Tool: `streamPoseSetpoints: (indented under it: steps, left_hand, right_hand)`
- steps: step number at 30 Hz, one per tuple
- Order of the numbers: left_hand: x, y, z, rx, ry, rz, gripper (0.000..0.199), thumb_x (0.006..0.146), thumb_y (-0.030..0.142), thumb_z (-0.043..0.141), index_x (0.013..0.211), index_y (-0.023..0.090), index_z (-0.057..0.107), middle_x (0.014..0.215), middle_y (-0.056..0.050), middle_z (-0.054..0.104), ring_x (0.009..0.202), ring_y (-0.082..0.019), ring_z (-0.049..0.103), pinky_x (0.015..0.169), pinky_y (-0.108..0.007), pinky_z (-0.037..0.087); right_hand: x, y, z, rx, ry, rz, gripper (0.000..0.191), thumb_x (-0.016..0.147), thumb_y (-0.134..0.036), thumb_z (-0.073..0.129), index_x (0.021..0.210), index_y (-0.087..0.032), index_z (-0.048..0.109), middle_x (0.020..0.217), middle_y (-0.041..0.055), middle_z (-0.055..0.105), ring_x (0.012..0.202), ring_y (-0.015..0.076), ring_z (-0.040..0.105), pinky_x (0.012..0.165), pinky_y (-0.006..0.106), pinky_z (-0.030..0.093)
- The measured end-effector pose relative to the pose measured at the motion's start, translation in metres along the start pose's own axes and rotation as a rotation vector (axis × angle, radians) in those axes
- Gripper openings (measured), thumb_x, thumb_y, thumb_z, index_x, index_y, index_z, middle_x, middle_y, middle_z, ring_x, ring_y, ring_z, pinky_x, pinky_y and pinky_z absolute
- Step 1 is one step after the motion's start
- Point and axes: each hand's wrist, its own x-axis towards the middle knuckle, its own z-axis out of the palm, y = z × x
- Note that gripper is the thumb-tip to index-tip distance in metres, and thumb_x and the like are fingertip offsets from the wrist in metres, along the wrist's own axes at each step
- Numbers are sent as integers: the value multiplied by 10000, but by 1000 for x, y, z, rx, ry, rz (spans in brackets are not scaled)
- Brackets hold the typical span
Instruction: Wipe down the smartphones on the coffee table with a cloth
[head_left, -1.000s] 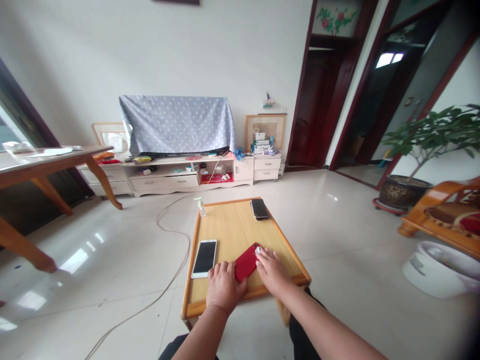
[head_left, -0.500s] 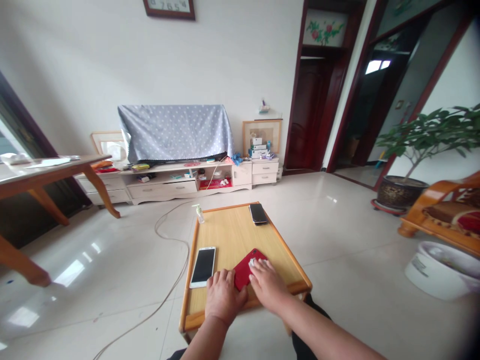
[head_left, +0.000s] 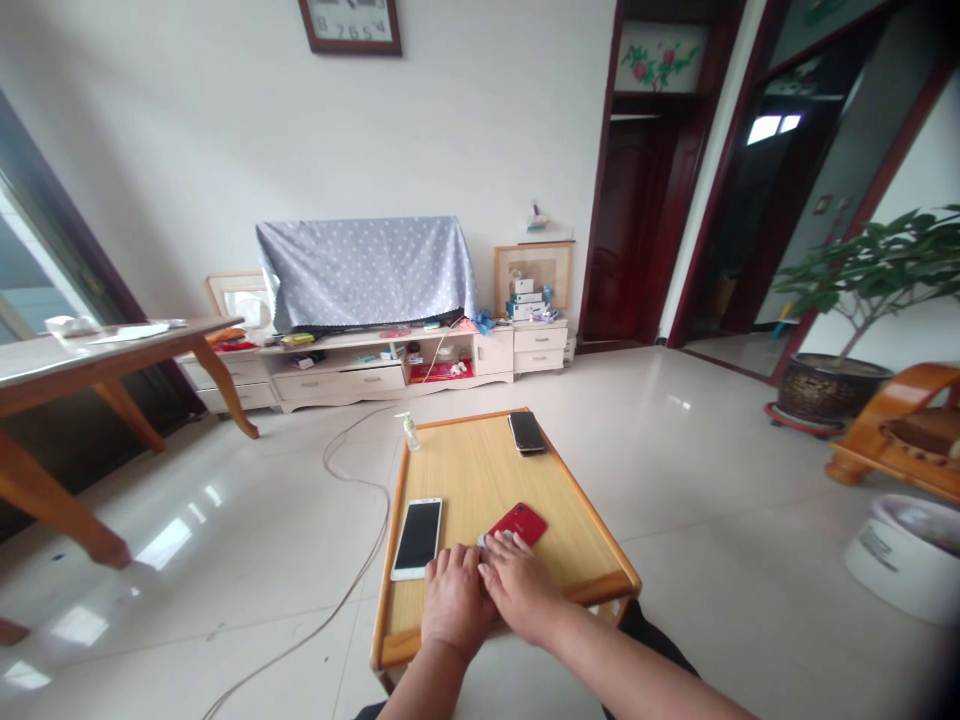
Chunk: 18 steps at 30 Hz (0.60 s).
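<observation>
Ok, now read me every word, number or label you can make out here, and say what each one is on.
On the wall clock: "8 7 6 5 4", the lower numerals; the top of the clock is out of view.
On the side of the white tub: a label, too blurred to read.
On the pump bottle: nothing readable, too small.

Home, prob. a living rm. Far wall has a low cream cabinet (head_left: pixel 382 385) w/ drawers and shelves of household odds & ends, a polka-dot cloth (head_left: pixel 366 275) draped over sth on top, and a wall clock (head_left: pixel 350 25) above. Far right: dark wood doorway (head_left: pixel 637 230). Near right: potted plant (head_left: pixel 862 270), wooden armchair (head_left: pixel 892 440). Left: wooden table (head_left: pixel 75 350). Glossy tiled floor (head_left: pixel 225 560).
</observation>
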Motion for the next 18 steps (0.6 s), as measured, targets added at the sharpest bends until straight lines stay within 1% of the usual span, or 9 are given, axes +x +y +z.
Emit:
streamPoseSetpoints:
  steps: [2,4,6,8,9,11,14,16,18]
  left_hand:
    - [0,0,-1,7,-3,-7,323,888,408,486,1141,272,634,1082,-65,640,1040,-249,538,925,-372,329]
    - [0,1,-3,23,-13,-16,365,860,455,523,1147,260,637,1089,-74,638,1054,-262,534,934,-379,328]
    - [0,2,-5,32,-26,-21,408,827,471,560,1162,253,638,1103,-80,635,1067,-273,529,940,-387,327]
    - [0,2,-7,28,-32,-22,421,815,467,570,1172,253,638,1118,-80,633,1072,-277,528,942,-394,329]
    - [0,1,-7,24,-31,-25,421,817,466,566,1173,253,639,1123,-81,632,1073,-279,528,943,-398,331]
    - [0,0,-7,15,-29,-29,424,821,470,558,1176,250,638,1131,-83,631,1081,-283,525,951,-405,333]
    - [-1,0,-7,4,-28,-36,444,817,472,563,1193,246,632,1146,-84,626,1096,-284,519,973,-407,334]
    - [-2,0,-8,-3,-28,-39,443,813,464,569,1195,248,630,1146,-82,623,1094,-282,520,982,-406,331]
    - [-3,1,-9,-10,-25,-41,426,817,456,563,1183,250,631,1138,-82,622,1083,-279,524,977,-406,331]
  right_hand:
    - [4,6,-5,-14,-8,20,532,1056,-415,195,1427,-245,536,1510,48,483,1438,216,363,1220,437,149]
    - [13,19,-16,-66,8,131,520,1050,-401,212,1431,-245,530,1513,48,480,1438,223,362,1219,465,131]
    - [18,33,-25,-118,41,261,526,1041,-383,229,1451,-208,506,1528,80,455,1444,241,353,1216,488,132]
    - [15,39,-26,-151,67,317,539,1028,-377,260,1465,-158,487,1542,121,423,1450,270,341,1213,502,148]
    - [9,39,-22,-159,74,299,545,1019,-377,287,1470,-139,478,1549,134,406,1455,283,332,1213,503,155]
    - [-6,35,-11,-160,84,203,553,998,-371,352,1484,-130,458,1563,130,381,1465,293,310,1219,488,172]
    - [-29,32,4,-108,75,91,525,981,-340,393,1479,-192,476,1546,85,421,1453,279,339,1213,474,222]
    - [-35,36,4,-68,83,102,494,975,-337,403,1437,-220,533,1517,75,466,1426,277,389,1194,471,271]
    - [-31,46,-3,-16,116,171,472,969,-349,406,1377,-205,597,1477,94,516,1377,268,462,1154,433,347]
